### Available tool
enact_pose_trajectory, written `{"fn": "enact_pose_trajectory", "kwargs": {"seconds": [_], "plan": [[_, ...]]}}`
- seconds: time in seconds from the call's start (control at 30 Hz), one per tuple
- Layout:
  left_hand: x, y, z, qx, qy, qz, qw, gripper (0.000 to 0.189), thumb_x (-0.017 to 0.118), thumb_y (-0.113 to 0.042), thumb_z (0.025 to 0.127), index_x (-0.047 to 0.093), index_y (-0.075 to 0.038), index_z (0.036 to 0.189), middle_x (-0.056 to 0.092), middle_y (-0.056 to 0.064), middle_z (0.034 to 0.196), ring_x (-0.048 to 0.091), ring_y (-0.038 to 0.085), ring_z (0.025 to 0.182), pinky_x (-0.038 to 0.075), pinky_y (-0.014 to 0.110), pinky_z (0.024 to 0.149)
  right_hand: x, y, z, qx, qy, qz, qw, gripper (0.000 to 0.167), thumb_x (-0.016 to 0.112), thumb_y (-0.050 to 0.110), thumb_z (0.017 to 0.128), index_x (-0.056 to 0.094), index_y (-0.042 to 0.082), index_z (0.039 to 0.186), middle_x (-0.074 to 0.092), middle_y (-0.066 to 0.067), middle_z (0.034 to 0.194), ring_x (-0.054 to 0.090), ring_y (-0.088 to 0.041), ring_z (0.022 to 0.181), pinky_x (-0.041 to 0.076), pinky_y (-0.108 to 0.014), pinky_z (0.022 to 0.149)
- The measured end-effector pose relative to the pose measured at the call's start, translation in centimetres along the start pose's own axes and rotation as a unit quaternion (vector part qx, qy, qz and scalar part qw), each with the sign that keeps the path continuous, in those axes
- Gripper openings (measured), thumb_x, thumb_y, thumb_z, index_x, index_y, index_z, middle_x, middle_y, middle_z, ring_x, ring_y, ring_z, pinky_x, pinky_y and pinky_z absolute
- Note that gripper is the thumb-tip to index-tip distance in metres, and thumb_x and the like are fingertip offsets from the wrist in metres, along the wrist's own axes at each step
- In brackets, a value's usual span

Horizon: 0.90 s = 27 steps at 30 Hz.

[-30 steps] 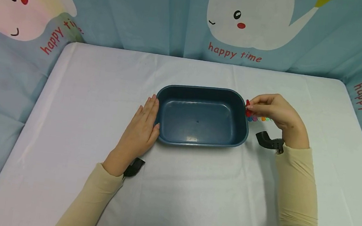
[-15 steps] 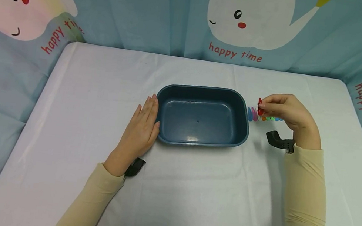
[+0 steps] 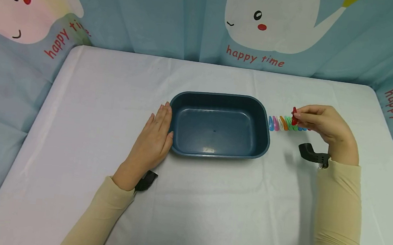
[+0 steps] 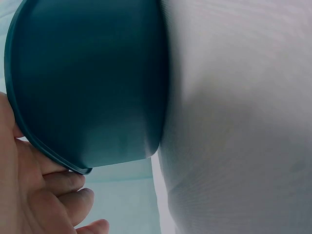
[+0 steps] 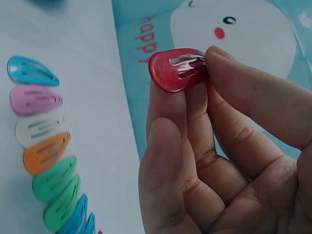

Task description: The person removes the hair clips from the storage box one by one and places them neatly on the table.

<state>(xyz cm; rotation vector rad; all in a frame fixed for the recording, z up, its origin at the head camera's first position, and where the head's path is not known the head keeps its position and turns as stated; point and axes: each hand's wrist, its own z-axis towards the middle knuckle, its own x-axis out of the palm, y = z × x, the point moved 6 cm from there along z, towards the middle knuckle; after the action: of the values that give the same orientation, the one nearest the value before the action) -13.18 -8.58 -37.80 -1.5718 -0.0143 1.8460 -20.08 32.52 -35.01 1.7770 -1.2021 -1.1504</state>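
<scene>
Between thumb and fingertips my right hand (image 3: 332, 130) pinches a red snap hair clip (image 5: 175, 70), raised over the table. Its rounded end and slotted middle show in the right wrist view. Beneath and left of that hand runs a row of hair clips: light blue (image 5: 31, 71), pink (image 5: 35, 99), white (image 5: 39, 130), orange (image 5: 46, 152), green and more blue ones. The row's right end is partly covered by the hand. My left hand (image 3: 150, 143) rests with straight fingers against the left side of a dark blue plastic basin (image 4: 92, 83), touching under its rim.
The basin's rim (image 3: 214, 157) stands just left of the clip row, near the table's middle. White cloth (image 3: 208, 212) covers the table. A blue curtain (image 3: 157, 17) printed with whales hangs behind and at both sides. Black camera mounts sit at both wrists.
My right hand has moved right with the red hair clip, from beside the basin's right edge to above the row's right part, uncovering more clips. The left hand and basin stay put.
</scene>
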Motion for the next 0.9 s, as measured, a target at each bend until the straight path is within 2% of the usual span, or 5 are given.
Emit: {"fn": "enact_pose_trajectory", "kwargs": {"seconds": [0.33, 0.57, 0.9], "plan": [[-0.1, 0.0, 0.0, 0.006, -0.009, 0.003, 0.9999, 0.058, 0.039, -0.014, 0.096, 0.019, 0.010, 0.145, 0.016, 0.021, 0.153, 0.015, 0.029, 0.142, 0.018, 0.051, 0.110, -1.4, -0.7, -0.3, -0.002, -0.002, 0.010, 0.9999, 0.018, 0.061, 0.008, 0.091, 0.074, 0.017, 0.082, 0.067, 0.004, 0.080, 0.062, -0.010, 0.070, 0.051, -0.020, 0.067], [-0.1, 0.0, 0.0, 0.004, -0.008, 0.003, 1.0000, 0.058, 0.038, -0.015, 0.097, 0.019, 0.010, 0.145, 0.016, 0.021, 0.154, 0.014, 0.029, 0.142, 0.017, 0.050, 0.111, -2.3, -1.3, -0.3, 0.005, -0.004, 0.002, 1.0000, 0.020, 0.059, 0.009, 0.092, 0.073, 0.020, 0.083, 0.066, 0.006, 0.082, 0.061, -0.010, 0.071, 0.051, -0.020, 0.069], [-0.1, -0.1, 0.0, 0.004, -0.004, 0.002, 1.0000, 0.058, 0.038, -0.014, 0.097, 0.019, 0.010, 0.145, 0.015, 0.021, 0.154, 0.014, 0.029, 0.142, 0.017, 0.049, 0.111, -3.3, -2.6, -0.2, 0.026, -0.035, 0.051, 0.9978, 0.022, 0.062, 0.006, 0.090, 0.075, 0.019, 0.078, 0.066, 0.007, 0.081, 0.061, -0.007, 0.071, 0.051, -0.017, 0.067]]}}
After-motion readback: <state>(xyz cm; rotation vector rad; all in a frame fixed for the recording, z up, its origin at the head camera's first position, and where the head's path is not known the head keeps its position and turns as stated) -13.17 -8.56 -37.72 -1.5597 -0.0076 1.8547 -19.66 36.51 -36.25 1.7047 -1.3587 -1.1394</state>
